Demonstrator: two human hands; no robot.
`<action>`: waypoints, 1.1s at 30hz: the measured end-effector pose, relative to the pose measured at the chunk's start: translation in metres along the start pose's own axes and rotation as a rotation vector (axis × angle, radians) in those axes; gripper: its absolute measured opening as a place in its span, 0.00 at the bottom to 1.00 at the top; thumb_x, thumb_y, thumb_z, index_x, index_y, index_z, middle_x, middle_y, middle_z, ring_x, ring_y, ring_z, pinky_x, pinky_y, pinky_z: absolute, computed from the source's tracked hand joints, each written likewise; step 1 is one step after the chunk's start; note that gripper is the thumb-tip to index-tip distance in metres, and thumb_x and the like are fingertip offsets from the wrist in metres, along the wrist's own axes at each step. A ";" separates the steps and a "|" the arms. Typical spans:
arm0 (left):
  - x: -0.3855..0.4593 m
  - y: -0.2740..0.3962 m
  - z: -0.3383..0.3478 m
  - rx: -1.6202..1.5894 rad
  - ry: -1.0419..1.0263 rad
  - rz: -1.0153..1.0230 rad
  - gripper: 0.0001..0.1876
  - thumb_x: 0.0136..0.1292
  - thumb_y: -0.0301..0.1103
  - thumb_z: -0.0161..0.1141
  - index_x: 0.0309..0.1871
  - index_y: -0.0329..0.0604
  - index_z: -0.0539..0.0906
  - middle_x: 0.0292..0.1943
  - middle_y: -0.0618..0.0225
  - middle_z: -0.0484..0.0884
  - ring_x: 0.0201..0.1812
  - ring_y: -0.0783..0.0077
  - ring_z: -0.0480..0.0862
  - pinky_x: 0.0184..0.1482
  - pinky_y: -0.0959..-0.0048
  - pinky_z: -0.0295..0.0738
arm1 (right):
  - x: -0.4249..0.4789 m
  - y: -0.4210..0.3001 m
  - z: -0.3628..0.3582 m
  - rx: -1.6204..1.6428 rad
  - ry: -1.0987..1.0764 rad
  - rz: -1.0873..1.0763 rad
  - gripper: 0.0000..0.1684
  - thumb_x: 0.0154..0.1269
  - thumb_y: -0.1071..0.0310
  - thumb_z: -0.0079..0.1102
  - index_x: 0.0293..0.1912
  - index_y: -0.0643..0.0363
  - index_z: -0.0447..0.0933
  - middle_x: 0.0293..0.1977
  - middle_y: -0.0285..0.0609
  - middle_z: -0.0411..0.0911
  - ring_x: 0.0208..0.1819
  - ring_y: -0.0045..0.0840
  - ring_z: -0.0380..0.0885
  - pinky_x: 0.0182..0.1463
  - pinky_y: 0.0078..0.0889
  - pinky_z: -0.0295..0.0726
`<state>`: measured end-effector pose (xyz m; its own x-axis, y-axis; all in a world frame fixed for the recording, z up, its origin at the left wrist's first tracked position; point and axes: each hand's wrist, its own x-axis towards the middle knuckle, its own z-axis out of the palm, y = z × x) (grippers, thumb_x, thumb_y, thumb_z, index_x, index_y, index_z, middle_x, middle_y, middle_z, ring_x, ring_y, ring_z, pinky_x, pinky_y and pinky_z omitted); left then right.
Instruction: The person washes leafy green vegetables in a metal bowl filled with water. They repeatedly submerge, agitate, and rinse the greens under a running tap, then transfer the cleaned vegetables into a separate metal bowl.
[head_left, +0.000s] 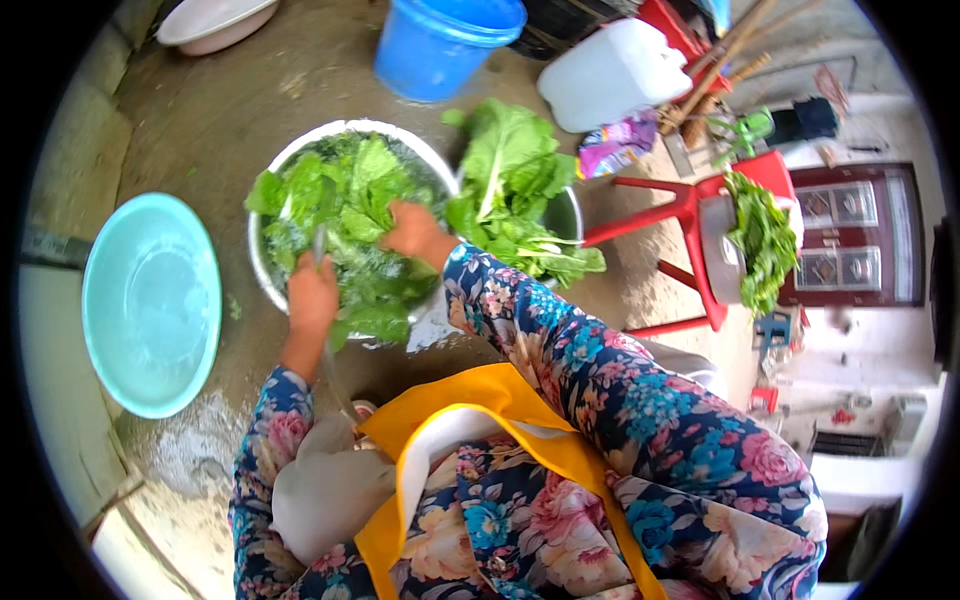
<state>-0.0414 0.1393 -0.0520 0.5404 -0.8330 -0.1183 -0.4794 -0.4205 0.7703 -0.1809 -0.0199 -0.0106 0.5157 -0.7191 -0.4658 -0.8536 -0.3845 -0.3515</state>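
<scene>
A round metal basin (260, 259) in front of me holds water and loose leafy greens (367, 169). My left hand (313, 289) is at the basin's near left side, closed around what looks like a clear hose (320, 241). Its tube seems to trail down toward my feet. Among the leaves, my right hand (414, 231) grips some greens, its fingertips partly hidden by them. Touching the basin on the right is a second metal container (576, 217), heaped with large green leaves (495, 161) with pale stems.
A turquoise plastic basin (161, 300) lies at left on the wet floor. Beyond stand a blue bucket (442, 60), a pale basin (225, 26) and a white jerrycan (611, 75). At right, a red stool (694, 217) bears a metal pot (720, 251) of greens (761, 240).
</scene>
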 end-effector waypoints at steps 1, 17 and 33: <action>0.000 -0.001 0.001 0.009 0.012 -0.008 0.15 0.65 0.39 0.51 0.41 0.32 0.73 0.28 0.39 0.77 0.32 0.39 0.78 0.33 0.51 0.71 | -0.005 0.000 -0.008 0.078 0.000 -0.021 0.34 0.42 0.58 0.69 0.48 0.66 0.70 0.42 0.59 0.76 0.46 0.38 0.76 0.47 0.38 0.74; -0.002 0.004 -0.005 0.058 0.012 0.041 0.16 0.65 0.37 0.51 0.42 0.29 0.73 0.25 0.40 0.78 0.30 0.38 0.78 0.31 0.50 0.71 | -0.087 0.049 -0.202 0.957 0.000 -0.281 0.32 0.46 0.82 0.62 0.55 0.65 0.68 0.44 0.45 0.78 0.45 0.29 0.77 0.51 0.30 0.77; 0.001 0.010 -0.001 0.021 0.006 0.017 0.16 0.64 0.39 0.51 0.44 0.30 0.74 0.27 0.39 0.78 0.32 0.38 0.78 0.35 0.51 0.72 | -0.104 0.217 -0.043 -0.714 -0.118 0.198 0.22 0.53 0.64 0.53 0.50 0.57 0.72 0.56 0.50 0.65 0.59 0.46 0.64 0.59 0.47 0.68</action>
<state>-0.0450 0.1351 -0.0441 0.5363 -0.8379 -0.1012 -0.5034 -0.4138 0.7585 -0.4232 -0.0534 -0.0040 0.3177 -0.7627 -0.5634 -0.7510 -0.5651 0.3415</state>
